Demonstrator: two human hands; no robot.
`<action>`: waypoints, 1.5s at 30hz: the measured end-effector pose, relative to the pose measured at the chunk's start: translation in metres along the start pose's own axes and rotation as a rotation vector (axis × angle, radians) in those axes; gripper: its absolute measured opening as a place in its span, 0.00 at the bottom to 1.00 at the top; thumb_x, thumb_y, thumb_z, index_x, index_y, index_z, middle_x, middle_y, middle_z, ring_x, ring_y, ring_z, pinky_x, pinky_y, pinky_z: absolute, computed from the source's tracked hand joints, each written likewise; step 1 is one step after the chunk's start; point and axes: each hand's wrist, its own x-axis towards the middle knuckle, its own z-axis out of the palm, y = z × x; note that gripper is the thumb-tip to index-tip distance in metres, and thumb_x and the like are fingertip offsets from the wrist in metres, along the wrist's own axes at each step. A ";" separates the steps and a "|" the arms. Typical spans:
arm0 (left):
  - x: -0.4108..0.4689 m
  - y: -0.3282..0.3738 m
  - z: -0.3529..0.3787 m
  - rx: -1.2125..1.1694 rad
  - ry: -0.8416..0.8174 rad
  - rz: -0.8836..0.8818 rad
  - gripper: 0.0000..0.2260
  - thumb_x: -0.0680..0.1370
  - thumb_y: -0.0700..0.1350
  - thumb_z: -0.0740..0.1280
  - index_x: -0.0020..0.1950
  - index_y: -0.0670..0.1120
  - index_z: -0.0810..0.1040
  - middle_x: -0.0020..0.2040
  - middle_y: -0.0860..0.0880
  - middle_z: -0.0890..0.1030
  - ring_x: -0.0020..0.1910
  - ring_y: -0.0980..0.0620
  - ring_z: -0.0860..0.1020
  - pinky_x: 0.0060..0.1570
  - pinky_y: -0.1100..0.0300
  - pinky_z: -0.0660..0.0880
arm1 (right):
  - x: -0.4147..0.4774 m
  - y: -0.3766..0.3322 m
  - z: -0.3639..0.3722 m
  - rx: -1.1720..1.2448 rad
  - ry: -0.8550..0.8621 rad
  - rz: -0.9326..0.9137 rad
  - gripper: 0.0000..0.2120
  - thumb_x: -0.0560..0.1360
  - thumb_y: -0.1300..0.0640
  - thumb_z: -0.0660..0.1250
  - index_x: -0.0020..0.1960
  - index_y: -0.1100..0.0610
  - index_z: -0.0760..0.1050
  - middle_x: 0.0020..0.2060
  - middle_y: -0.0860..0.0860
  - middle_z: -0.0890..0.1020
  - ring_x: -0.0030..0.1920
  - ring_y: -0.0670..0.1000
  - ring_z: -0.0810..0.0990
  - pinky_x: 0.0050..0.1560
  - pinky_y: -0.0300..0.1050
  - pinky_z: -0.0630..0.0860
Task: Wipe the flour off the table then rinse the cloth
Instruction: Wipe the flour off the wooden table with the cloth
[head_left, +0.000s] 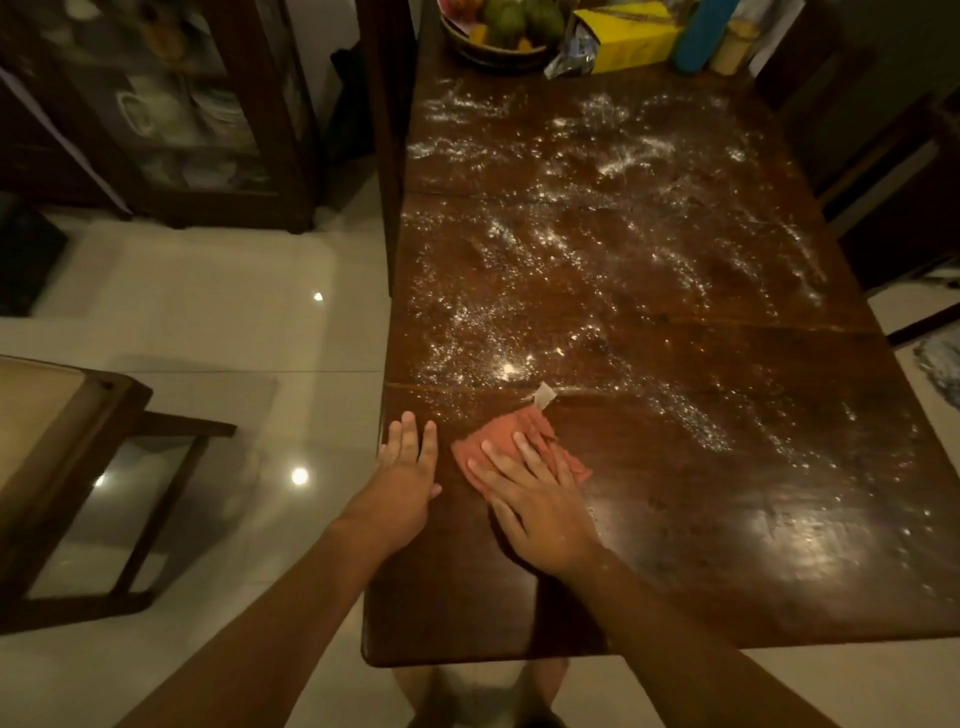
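White flour (597, 249) is scattered over most of the dark wooden table (727, 571), thickest in the middle and far part. A folded pink cloth (524, 428) with a white tag lies on the near left part of the table. My right hand (535, 499) presses flat on the cloth, fingers spread over it. At the table's left edge, just left of the cloth, my left hand (408, 478) rests flat with fingers apart and holds nothing.
At the far end stand a fruit bowl (498, 31), a yellow packet (631, 36), a blue bottle (704, 31) and a small jar (735, 47). A wooden chair (67, 457) is on the left, a glass cabinet (171, 109) behind it, dark chairs (893, 171) on the right.
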 end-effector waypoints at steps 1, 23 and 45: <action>0.000 -0.004 -0.003 -0.012 -0.005 0.018 0.33 0.84 0.44 0.56 0.78 0.41 0.35 0.78 0.37 0.34 0.78 0.38 0.36 0.76 0.50 0.41 | -0.005 0.009 -0.003 -0.024 -0.023 -0.057 0.23 0.84 0.44 0.48 0.78 0.32 0.50 0.78 0.36 0.52 0.80 0.47 0.42 0.78 0.61 0.40; -0.002 0.000 0.014 0.073 0.102 0.007 0.36 0.81 0.37 0.55 0.70 0.40 0.25 0.71 0.35 0.26 0.75 0.33 0.33 0.75 0.45 0.40 | 0.036 0.082 -0.037 0.042 0.021 0.535 0.24 0.83 0.39 0.36 0.77 0.34 0.33 0.78 0.40 0.35 0.79 0.55 0.34 0.75 0.71 0.38; 0.005 0.030 0.015 0.064 0.113 -0.275 0.40 0.80 0.37 0.61 0.78 0.46 0.32 0.78 0.41 0.33 0.78 0.38 0.36 0.76 0.44 0.46 | 0.080 0.129 -0.067 -0.021 -0.071 0.024 0.24 0.84 0.42 0.40 0.78 0.33 0.40 0.80 0.39 0.42 0.80 0.53 0.37 0.76 0.67 0.36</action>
